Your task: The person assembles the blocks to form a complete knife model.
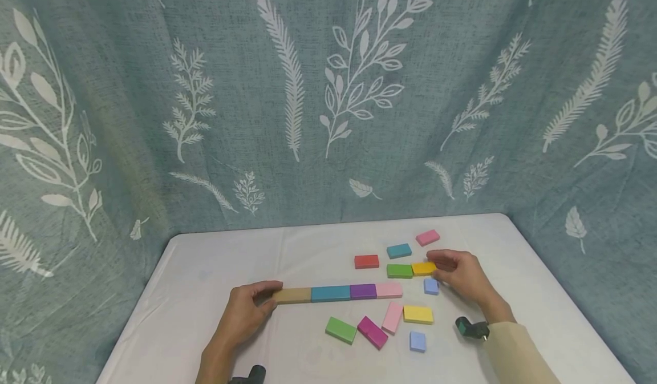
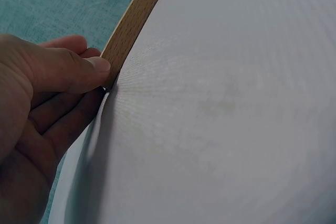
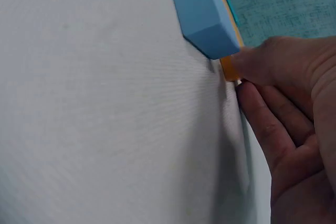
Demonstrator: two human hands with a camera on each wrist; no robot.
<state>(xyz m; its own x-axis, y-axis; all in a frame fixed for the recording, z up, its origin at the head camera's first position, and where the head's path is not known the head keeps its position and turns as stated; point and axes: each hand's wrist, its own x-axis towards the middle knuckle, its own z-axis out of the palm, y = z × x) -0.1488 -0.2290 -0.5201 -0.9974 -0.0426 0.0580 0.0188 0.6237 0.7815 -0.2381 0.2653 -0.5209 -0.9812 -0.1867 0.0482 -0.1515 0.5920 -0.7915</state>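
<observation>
At the left end of a row of blocks, my left hand (image 1: 246, 311) pinches the tan wooden block (image 1: 292, 296), its thumb on the near side. Continuing that row to the right are a teal block (image 1: 331, 294), a purple block (image 1: 363, 291) and a pink block (image 1: 389, 290), end to end. My right hand (image 1: 464, 274) grips the right end of an orange-yellow block (image 1: 423, 269) between thumb and fingers. That block's other end meets a green block (image 1: 399, 271). Just in front of it stands a small light-blue block (image 1: 431, 286), large in the right wrist view.
Behind lie a red block (image 1: 366, 262), a second teal block (image 1: 399, 251) and a darker pink block (image 1: 428, 237). Toward the front are another green block (image 1: 341, 330), a magenta block (image 1: 372, 332), a pale pink block (image 1: 392, 318), a yellow block (image 1: 418, 315) and another light-blue block (image 1: 417, 342).
</observation>
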